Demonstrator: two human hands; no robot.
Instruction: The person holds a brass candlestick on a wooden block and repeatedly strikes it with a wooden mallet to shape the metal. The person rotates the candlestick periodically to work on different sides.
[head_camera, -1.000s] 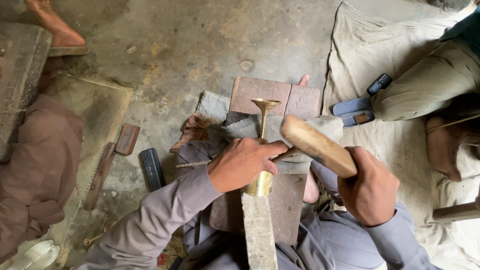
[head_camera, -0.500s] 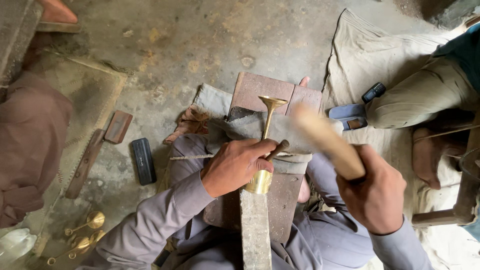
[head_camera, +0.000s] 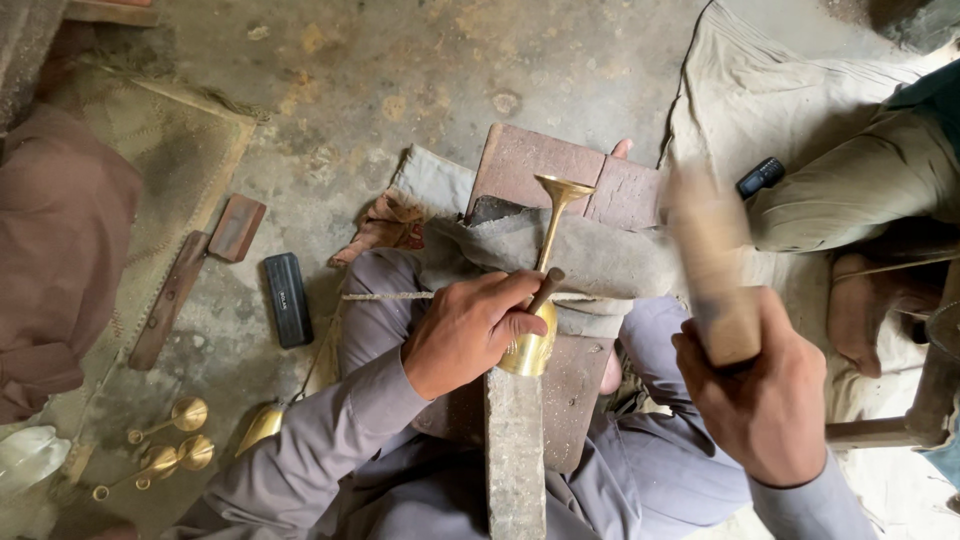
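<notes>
Brass goblet lying on its side atop a metal bar, bowl toward six o'clock, flared foot toward twelve. Left hand at nine o'clock of the bowl, grip pinching a small punch against it. Right hand at three o'clock, grip pressed around a blurred wooden mallet. More brass goblets on the floor at eight o'clock.

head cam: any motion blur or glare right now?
Head view: the pale wooden mallet in the right hand is motion-smeared; the left hand and the stemmed brass goblet stay sharp; soft, even light, with only a mild sheen on the brass.
</notes>
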